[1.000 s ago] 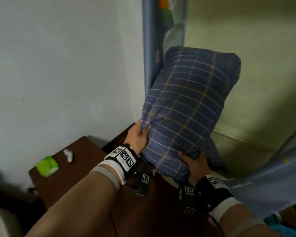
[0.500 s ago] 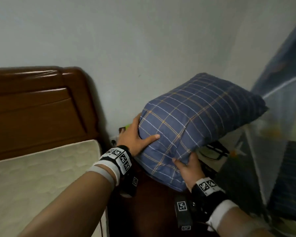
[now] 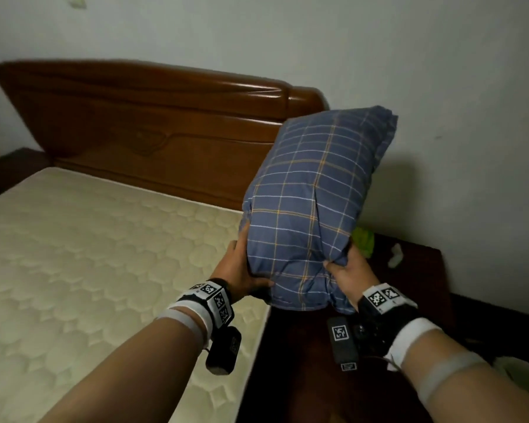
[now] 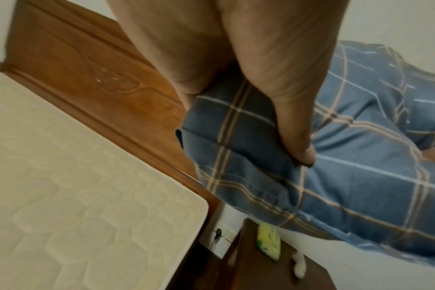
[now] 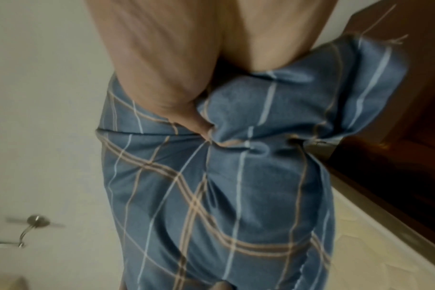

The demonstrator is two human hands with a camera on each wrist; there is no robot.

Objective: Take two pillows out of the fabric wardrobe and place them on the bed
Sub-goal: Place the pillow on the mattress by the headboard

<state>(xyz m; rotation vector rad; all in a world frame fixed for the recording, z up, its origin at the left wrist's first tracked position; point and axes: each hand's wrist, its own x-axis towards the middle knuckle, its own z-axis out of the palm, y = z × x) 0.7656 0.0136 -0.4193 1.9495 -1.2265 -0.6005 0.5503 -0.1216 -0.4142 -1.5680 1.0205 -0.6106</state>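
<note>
A dark nightstand (image 3: 416, 288) carries a green packet (image 4: 270, 243) and perhaps crumpled tissue (image 3: 395, 257).

Both bare forearms wear white wristbands (image 3: 412, 334) and black straps bearing square black-and-white markers (image 3: 214, 296), with small black boxes (image 3: 223, 351) hanging beneath.

— Any words, brands or numbers you can read here?

— None. The only signs are black-and-white square code markers, patterns and not letters. Several sit on the band (image 3: 213, 296) at the left wrist, and more on the band (image 3: 383, 297) at the right wrist, over toward 3 o'clock from the first.

— Anything on the dark units hanging below the wrists?

— One more marker on the unit (image 3: 340, 332) under the right wrist, and a tiny tag at its lower end, too small to read. The unit (image 3: 225, 349) under the left wrist carries a faint marker, blurred.

— The green packet (image 4: 269, 243) on the nightstand?

— Too blurred to read any print.
</note>
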